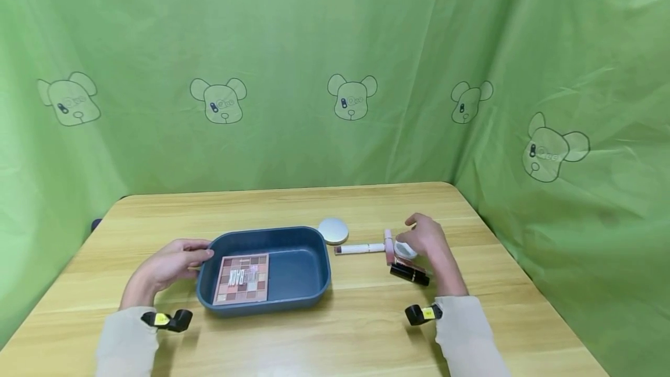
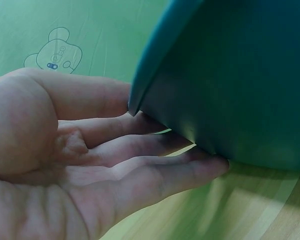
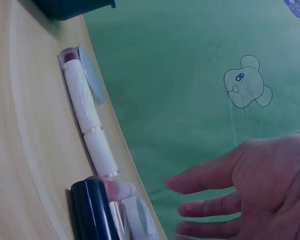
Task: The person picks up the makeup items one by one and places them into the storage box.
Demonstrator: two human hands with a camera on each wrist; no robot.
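My left hand (image 1: pixel 173 263) holds the left end of a dark blue rectangular tray (image 1: pixel 264 309). In the left wrist view its thumb is at the rim and the fingers lie along the outer wall. An eyeshadow palette (image 1: pixel 241 279) lies flat in the tray's left half. My right hand (image 1: pixel 426 237) hovers over a small group of cosmetics, holding nothing, its fingers apart in the right wrist view. Below it are a black lipstick tube (image 1: pixel 410 274), a pink tube (image 1: pixel 389 248) and a round white item (image 1: pixel 405 249), partly hidden by the hand.
A slim white tube (image 1: pixel 361 248) with a dark reddish end lies between the tray and the pink tube. Behind it sits a round silver compact (image 1: pixel 333 230), close to the tray's right corner. A green curtain (image 1: pixel 293 74) hangs behind and right of the wooden table (image 1: pixel 356 336).
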